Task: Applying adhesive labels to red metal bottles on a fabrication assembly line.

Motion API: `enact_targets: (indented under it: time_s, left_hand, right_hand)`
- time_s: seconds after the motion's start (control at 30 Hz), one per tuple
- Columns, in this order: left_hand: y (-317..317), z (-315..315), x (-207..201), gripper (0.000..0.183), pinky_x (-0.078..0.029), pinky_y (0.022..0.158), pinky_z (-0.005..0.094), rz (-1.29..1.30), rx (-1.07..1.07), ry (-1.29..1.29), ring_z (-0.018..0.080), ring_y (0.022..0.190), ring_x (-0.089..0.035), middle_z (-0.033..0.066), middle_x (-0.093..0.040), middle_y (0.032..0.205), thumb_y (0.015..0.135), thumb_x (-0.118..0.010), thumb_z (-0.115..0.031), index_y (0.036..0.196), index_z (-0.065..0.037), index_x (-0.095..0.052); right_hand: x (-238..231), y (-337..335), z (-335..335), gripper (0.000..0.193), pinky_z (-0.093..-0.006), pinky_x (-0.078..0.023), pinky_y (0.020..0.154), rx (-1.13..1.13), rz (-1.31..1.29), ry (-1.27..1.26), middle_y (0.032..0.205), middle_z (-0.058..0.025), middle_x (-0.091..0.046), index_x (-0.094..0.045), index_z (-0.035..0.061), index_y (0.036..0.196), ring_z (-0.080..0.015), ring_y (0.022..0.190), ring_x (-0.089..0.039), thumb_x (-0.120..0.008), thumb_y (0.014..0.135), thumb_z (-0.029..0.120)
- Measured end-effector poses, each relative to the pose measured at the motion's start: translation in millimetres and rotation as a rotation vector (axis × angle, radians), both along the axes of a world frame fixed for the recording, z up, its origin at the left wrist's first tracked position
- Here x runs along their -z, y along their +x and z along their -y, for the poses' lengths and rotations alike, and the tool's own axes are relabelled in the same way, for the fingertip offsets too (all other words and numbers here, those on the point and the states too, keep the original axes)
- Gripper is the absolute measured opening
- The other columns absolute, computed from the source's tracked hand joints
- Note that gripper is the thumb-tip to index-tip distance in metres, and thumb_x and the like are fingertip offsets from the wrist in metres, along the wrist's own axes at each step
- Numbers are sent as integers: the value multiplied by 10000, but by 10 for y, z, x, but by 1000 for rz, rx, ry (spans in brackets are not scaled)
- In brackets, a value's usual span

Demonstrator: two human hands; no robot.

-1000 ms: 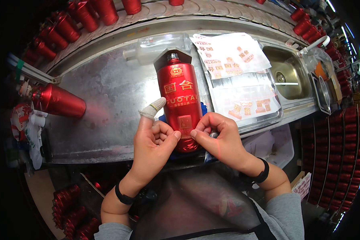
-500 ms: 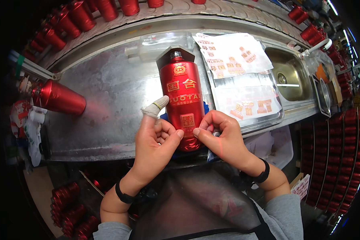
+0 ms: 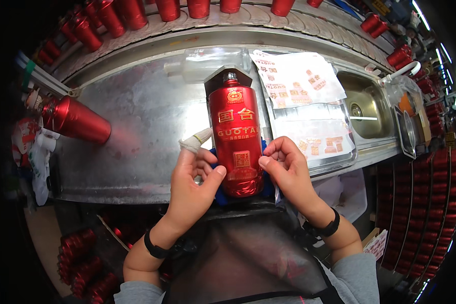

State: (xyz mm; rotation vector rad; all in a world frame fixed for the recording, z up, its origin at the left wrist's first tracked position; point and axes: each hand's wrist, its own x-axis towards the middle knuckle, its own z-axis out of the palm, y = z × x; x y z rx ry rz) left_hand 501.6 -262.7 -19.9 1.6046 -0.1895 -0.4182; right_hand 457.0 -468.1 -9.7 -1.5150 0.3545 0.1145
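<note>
A red metallic bottle (image 3: 236, 137) with gold lettering and emblems lies face up, neck away from me, on a blue pad with a dark angular holder (image 3: 243, 77) behind its neck. At its lower left edge is my left hand (image 3: 192, 177). The thumb is by the bottle's side, the other fingers are loosely bent, and a whitish cloth cot covers the raised index finger. My right hand (image 3: 289, 167) is at the right edge, thumb and index finger slightly apart. Neither hand grips anything I can see. Whether the fingertips touch the bottle is hard to tell.
Sheets of gold-red decals (image 3: 301, 78) lie in and over a clear tray (image 3: 334, 162) on the right, beside a steel sink (image 3: 362, 104). Another red bottle (image 3: 81, 119) leans at the left. Red bottles stand on a slatted conveyor (image 3: 268, 25) beyond the metal bench (image 3: 121, 169).
Both thumbs have come off the lower front of the bottle and the hands have parted to its two sides. The view has shifted slightly. Bottles on the conveyor have changed places.
</note>
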Motion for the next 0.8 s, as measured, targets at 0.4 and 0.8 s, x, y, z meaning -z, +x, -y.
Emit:
enact_targets:
  time_s: [0.4,0.8]
  left_hand:
    - [48,129,160,889,-224,1140,383,216,106,-100,268,1384,-292,201,-287,1486,832,-708,-139,1481,59,-134]
    - [68,160,136,900,-202,1147,372,147,109,-109,248,1372,-315,164,-288,1492,841,-697,-148,1498,28,-108]
  right_hand:
    - [79,61,-75,498,-182,-359,587,-64,117,-143,815,12,-397,-409,66,995,-37,706,-363,-822,757,209]
    - [104,80,-71,458,-212,-353,577,-41,143,-194,769,20,-395,-424,59,943,-50,690,-352,-807,767,238]
